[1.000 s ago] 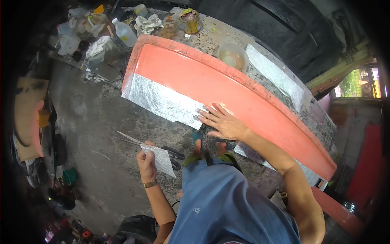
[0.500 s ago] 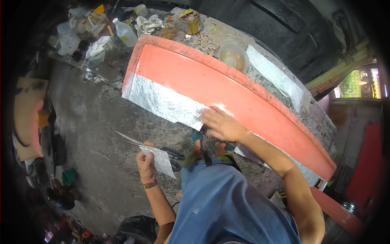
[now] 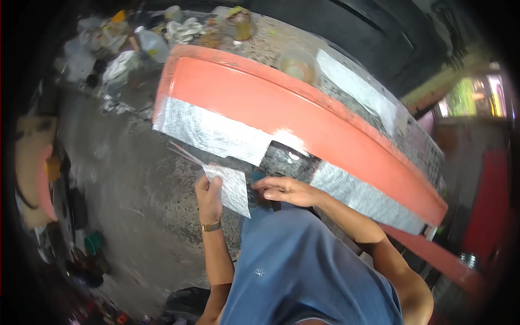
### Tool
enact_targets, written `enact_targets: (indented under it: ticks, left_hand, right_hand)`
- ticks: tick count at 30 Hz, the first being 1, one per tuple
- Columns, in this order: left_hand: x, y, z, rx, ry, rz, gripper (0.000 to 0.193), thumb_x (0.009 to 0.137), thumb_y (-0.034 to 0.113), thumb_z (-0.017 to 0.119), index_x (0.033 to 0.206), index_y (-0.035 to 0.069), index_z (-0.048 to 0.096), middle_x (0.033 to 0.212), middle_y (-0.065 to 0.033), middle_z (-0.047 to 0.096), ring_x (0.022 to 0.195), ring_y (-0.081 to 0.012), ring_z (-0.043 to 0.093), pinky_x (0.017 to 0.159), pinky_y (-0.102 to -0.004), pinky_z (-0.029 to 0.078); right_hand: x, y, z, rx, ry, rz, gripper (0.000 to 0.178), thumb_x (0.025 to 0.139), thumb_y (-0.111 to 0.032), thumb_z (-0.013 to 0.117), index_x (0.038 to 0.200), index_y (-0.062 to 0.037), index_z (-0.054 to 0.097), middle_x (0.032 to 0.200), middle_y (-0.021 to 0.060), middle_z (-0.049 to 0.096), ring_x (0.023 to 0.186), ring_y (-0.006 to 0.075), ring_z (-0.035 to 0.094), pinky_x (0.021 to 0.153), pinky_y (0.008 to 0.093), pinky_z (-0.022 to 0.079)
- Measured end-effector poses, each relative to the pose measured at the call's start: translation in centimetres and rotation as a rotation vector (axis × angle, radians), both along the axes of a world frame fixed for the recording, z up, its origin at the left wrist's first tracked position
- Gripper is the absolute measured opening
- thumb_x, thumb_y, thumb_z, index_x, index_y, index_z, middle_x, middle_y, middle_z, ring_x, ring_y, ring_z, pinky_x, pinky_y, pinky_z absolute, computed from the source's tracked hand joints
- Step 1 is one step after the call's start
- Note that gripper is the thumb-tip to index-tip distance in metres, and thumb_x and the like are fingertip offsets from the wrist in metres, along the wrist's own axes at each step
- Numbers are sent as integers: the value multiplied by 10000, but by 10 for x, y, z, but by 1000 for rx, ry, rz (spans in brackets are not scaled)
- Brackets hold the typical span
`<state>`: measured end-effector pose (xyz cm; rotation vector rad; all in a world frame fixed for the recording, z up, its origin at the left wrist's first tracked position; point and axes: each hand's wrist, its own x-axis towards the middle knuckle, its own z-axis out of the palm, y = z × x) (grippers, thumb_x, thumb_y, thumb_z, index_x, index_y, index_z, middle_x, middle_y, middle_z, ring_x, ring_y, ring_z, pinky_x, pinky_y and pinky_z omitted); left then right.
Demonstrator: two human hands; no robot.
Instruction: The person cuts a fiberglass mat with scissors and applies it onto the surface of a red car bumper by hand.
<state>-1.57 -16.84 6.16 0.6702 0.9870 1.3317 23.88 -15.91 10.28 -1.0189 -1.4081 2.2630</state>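
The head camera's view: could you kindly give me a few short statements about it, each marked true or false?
1. The left hand holds a small pale sheet. True.
2. A bowl is on the far side of the orange panel. True.
3. The right hand is touching the bowl. False: the right hand is close to the small pale sheet, well away from the bowl.
4. One unbroken pale strip runs along the orange panel's near side. False: a dark patch parts the left strip from the right strip.
5. A watch is on the left wrist. True.
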Motion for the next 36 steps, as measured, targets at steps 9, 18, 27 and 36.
enact_targets:
  ticks: [9, 18, 27, 36]
  left_hand:
    - [95, 21, 13, -1, -113, -347, 216, 930, 120, 652, 1104, -6, 670, 1000, -32, 684, 875, -98, 610, 817, -273, 475]
    - [136, 34, 13, -106, 65, -548, 258, 926, 160, 673, 1112, -19, 676, 1054, -38, 696, 905, -84, 621, 801, -251, 497]
    - [171, 28, -71, -343, 176, -664, 132, 921, 157, 697, 864, 38, 687, 727, 105, 546, 624, 6, 386, 540, -209, 296]
    - [187, 10, -74, -419, 112, -485, 133, 927, 75, 671, 795, 65, 654, 768, 68, 589, 661, 0, 454, 567, -198, 348]
  right_hand:
    - [44, -32, -13, 127, -19, -330, 751, 872, -233, 626, 1482, -33, 235, 1264, 196, 520, 1295, 328, 449, 1070, 439, 364]
    - [136, -90, 2, 82, 63, -613, 955, 811, -404, 742, 1534, -35, 238, 1596, 151, 221, 1485, 268, 182, 1179, 424, 220]
    - [182, -140, 4, 24, 775, -1100, 471, 905, -293, 633, 1281, -54, 480, 1006, 108, 530, 998, 223, 498, 967, 398, 371]
    - [187, -120, 12, -153, -139, -821, 332, 1022, -310, 511, 1088, -5, 622, 946, 103, 683, 884, 174, 660, 804, 324, 534]
